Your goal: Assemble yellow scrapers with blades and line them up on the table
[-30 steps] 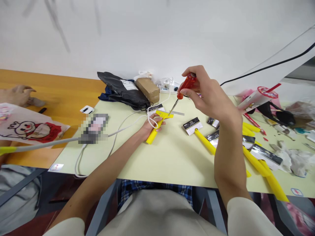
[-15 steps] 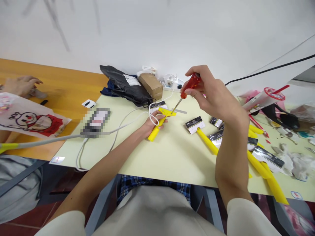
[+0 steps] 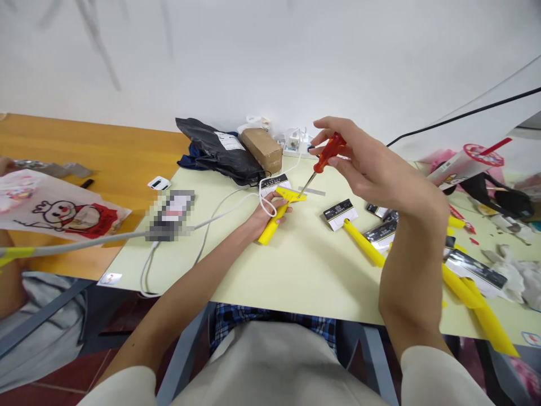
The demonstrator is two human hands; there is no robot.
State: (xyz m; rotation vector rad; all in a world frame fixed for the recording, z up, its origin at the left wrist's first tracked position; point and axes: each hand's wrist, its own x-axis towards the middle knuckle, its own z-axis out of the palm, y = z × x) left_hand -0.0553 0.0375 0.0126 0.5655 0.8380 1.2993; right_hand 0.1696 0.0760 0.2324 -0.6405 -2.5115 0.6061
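Right now the red-handled screwdriver (image 3: 329,152) is being pinched between the thumb and fingertips of the right hand (image 3: 380,169), the other fingers opened out more loosely than a second ago. Its thin steel shaft is angled down and to the left, and the tip has been brought just to the head of the yellow scraper (image 3: 273,224); whether contact is being made there cannot quite be told from this view. That scraper is gripped in the curled fingers of the left hand (image 3: 264,217), held just above the pale green table (image 3: 296,270), while a white cable (image 3: 224,206) is looped beside the fingers. A narrow steel blade (image 3: 311,192) is seen just past the yellow head. Farther right, a yellow handle (image 3: 363,242) is left lying by a black-and-white card (image 3: 339,214). Over at the left edge, a co-worker's hand (image 3: 3,164) has been drawn back almost out of view.
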